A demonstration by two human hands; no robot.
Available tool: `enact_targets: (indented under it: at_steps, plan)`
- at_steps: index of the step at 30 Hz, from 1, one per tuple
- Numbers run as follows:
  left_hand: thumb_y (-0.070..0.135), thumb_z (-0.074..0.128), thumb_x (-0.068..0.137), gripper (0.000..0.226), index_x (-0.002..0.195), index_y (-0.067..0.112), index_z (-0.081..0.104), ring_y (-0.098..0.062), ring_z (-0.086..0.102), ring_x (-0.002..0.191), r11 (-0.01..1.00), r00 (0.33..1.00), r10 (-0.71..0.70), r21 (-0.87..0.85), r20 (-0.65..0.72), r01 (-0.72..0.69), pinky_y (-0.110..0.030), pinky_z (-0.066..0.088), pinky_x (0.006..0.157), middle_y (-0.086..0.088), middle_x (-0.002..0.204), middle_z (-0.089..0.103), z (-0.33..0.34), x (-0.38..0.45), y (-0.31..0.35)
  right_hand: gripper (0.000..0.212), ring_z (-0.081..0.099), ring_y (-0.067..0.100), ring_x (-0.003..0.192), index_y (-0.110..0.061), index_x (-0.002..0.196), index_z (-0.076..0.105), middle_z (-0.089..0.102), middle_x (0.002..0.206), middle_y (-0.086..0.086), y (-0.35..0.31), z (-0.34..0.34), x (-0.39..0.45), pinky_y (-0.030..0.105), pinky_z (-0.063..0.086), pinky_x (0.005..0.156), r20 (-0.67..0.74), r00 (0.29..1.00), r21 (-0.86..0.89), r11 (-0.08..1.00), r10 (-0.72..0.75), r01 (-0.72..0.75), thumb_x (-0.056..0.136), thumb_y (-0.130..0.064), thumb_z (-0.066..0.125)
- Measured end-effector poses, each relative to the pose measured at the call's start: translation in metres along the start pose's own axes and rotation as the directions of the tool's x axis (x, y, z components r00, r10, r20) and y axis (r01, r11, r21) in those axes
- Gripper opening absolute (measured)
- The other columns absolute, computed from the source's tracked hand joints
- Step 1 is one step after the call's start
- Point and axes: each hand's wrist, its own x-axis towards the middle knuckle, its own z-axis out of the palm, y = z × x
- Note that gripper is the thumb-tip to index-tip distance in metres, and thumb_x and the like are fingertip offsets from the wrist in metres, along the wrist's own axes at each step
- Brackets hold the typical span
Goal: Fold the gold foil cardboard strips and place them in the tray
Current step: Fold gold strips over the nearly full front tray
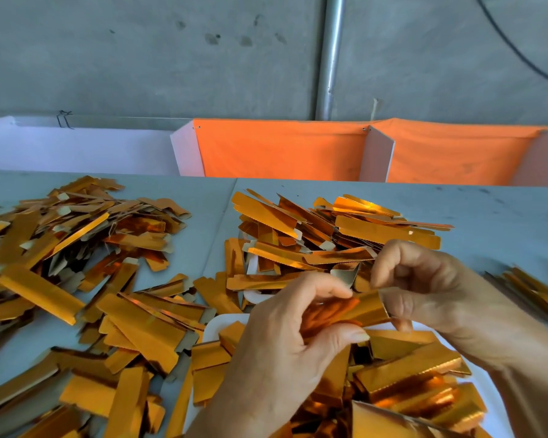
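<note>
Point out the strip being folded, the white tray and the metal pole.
strip (358, 306), head view, shiny middle.
white tray (215, 325), head view, bare left corner.
metal pole (331, 55), head view, mid shaft.

head cam | faces fwd+down | close over table (503, 210) | wall (171, 58) beyond

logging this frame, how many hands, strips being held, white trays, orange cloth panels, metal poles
hands: 2, left and right
held gold strip: 1, pinched by both hands
white tray: 1, rim showing
orange cloth panels: 2
metal pole: 1
total: 7
</note>
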Motion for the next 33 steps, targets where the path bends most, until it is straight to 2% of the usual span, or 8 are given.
enact_targets:
  at_steps: [2,6,11,16,23,25,28,33]
  plan:
    - [0.051,0.065,0.076,0.03,0.102,0.041,0.055,0.004,0.059,0.098,0.999,1.0,-0.021,-0.039,-0.016,0.021,-0.005,0.044,0.075,0.024,0.1,0.063,-0.0017,0.0004,-0.0004,0.024,0.052,0.014,0.052,-0.016,0.077,0.064,0.056,0.062,0.003,0.0007,0.0028,0.0005,0.021,0.046,0.054,-0.02,1.0,0.068,0.998,-0.016,0.017,0.071,-0.033,0.079]
    - [0.052,0.065,0.074,0.03,0.101,0.041,0.056,-0.001,0.062,0.098,0.985,0.996,-0.079,-0.157,-0.031,0.073,-0.012,0.048,0.078,0.018,0.099,0.067,-0.0064,0.001,-0.0021,0.036,0.059,0.02,0.062,-0.013,0.091,0.063,0.059,0.075,0.008,-0.0002,0.0014,-0.0014,0.026,0.051,0.057,0.052,0.999,0.246,0.969,-0.002,-0.011,0.075,-0.041,0.078]
    - [0.044,0.066,0.077,0.026,0.1,0.039,0.057,-0.002,0.063,0.097,0.979,0.997,-0.072,-0.191,-0.022,0.067,-0.012,0.048,0.078,0.016,0.098,0.068,-0.0082,0.0011,-0.0017,0.032,0.058,0.02,0.064,-0.015,0.087,0.065,0.063,0.075,0.013,-0.0014,-0.002,-0.004,0.026,0.05,0.059,0.069,0.998,0.157,0.987,0.001,-0.012,0.072,-0.039,0.081]
    - [0.05,0.065,0.075,0.03,0.102,0.039,0.057,-0.001,0.062,0.098,0.99,0.999,-0.046,-0.136,-0.025,0.042,-0.011,0.048,0.077,0.019,0.1,0.066,-0.0066,0.0003,-0.0031,0.034,0.056,0.019,0.059,-0.014,0.081,0.065,0.061,0.066,0.011,-0.0017,-0.0007,-0.0026,0.023,0.049,0.056,0.037,0.999,0.133,0.991,0.02,-0.025,0.07,-0.042,0.082]
    - [0.053,0.061,0.076,0.03,0.104,0.042,0.054,0.0,0.06,0.101,1.0,0.998,0.025,-0.003,-0.052,-0.026,-0.011,0.048,0.077,0.021,0.104,0.063,-0.0031,0.0002,-0.0046,0.014,0.041,0.012,0.046,-0.016,0.078,0.06,0.045,0.056,0.001,-0.0009,0.0062,-0.0004,0.02,0.038,0.045,-0.02,1.0,0.034,0.999,0.019,-0.018,0.072,-0.014,0.072]
    - [0.051,0.061,0.077,0.027,0.102,0.042,0.055,-0.002,0.061,0.098,0.999,0.997,0.041,0.011,-0.066,-0.041,-0.013,0.05,0.074,0.02,0.103,0.063,-0.0031,0.0004,-0.0046,0.012,0.046,0.016,0.047,-0.011,0.086,0.064,0.05,0.059,0.005,-0.0019,0.004,-0.0013,0.022,0.043,0.048,0.002,1.0,0.125,0.992,0.02,-0.02,0.076,-0.016,0.069]
    - [0.051,0.06,0.078,0.025,0.101,0.042,0.056,-0.004,0.063,0.092,0.999,0.996,0.039,0.001,-0.081,-0.039,-0.016,0.052,0.071,0.017,0.099,0.063,-0.0038,0.0005,-0.0034,0.03,0.056,0.018,0.053,-0.003,0.098,0.065,0.056,0.066,0.01,-0.0018,-0.0013,-0.0013,0.025,0.05,0.05,0.114,0.992,0.358,0.929,0.06,-0.098,0.082,-0.028,0.069]
    - [0.052,0.058,0.079,0.025,0.102,0.043,0.055,-0.004,0.062,0.094,0.998,0.994,0.061,0.035,-0.088,-0.058,-0.017,0.051,0.072,0.019,0.102,0.063,-0.004,0.0004,-0.0017,0.032,0.058,0.016,0.051,-0.012,0.099,0.068,0.057,0.068,0.007,0.0026,0.0,0.0011,0.025,0.051,0.047,0.159,0.984,0.49,0.859,0.079,-0.148,0.073,-0.027,0.082]
